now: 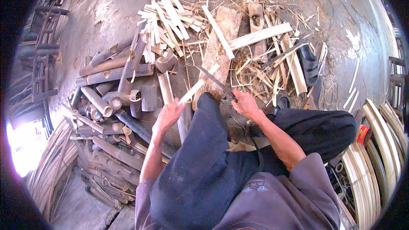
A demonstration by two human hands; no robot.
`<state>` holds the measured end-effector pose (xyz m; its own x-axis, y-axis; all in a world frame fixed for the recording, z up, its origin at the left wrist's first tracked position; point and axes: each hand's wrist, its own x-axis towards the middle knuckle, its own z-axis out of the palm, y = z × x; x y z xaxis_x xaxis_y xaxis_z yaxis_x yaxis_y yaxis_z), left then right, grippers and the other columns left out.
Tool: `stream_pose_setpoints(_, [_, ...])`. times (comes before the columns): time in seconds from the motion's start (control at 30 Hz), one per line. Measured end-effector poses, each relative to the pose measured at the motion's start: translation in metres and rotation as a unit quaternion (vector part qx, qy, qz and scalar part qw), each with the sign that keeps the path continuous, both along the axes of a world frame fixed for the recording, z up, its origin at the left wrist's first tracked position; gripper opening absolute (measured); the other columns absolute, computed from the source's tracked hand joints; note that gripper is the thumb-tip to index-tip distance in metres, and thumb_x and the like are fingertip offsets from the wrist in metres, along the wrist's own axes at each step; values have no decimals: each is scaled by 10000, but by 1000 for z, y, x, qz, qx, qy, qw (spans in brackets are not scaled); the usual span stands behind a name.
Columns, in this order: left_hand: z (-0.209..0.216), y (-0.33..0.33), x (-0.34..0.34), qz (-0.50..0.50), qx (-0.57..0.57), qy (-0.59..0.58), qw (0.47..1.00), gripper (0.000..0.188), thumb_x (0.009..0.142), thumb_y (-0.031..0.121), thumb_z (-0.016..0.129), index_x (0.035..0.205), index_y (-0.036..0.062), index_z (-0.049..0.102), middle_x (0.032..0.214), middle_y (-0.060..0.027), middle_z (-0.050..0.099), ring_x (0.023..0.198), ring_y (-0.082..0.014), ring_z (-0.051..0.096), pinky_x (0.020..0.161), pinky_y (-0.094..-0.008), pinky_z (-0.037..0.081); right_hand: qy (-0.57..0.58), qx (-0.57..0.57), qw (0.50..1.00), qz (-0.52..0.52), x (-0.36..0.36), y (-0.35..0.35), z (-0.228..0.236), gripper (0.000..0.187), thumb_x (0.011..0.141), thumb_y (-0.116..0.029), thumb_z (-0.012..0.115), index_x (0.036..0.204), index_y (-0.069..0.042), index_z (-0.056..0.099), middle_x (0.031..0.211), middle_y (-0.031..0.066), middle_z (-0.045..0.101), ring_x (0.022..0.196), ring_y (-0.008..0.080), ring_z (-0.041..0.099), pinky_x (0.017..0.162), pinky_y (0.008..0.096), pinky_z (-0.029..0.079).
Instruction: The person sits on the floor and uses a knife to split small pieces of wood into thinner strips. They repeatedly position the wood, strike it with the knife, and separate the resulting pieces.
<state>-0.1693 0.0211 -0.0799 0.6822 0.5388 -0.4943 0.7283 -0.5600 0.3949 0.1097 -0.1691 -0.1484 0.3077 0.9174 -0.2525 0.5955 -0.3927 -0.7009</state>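
Observation:
My left hand [171, 113] is closed on the near end of a pale bamboo strip [198, 84], which slants up and to the right. In my right hand [246, 104] is the handle of a knife, its dark blade [213, 79] pointing up and left. The blade crosses the strip near its far end; whether they touch I cannot tell. Under both lies a worn wooden board [223, 30], with my knee close to its near end. Another pale strip [218, 32] rests across the board, and a wider split piece [260, 36] lies from the board to the right.
Pale cut strips [166, 19] are heaped beyond the board on the left. Dark bamboo tubes [115, 74] pile up at my left. Shavings and a dark sandal [307, 64] lie to the right. Long bamboo slats [362, 179] and a red can [363, 134] stand near my right knee.

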Motion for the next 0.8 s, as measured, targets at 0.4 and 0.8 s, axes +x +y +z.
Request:
stream_pose_setpoints(0.4, [85,3,46,197,-398,-47,895,201,976,181,460,957,-3,540,547,-33,535,408,-111,482,379,-275,396,8,29,996,87,-7,10,19,303,805,-201,600,1036,-12,544,831,228,646,812,433,639,716,535,515])
stream_pose_setpoints(0.8, [90,3,52,205,-402,-59,890,184,970,143,436,920,-12,522,513,-28,501,363,-107,442,341,-271,365,-58,-56,987,141,25,16,10,283,883,-264,554,1035,-26,566,891,220,659,860,417,639,757,523,513])
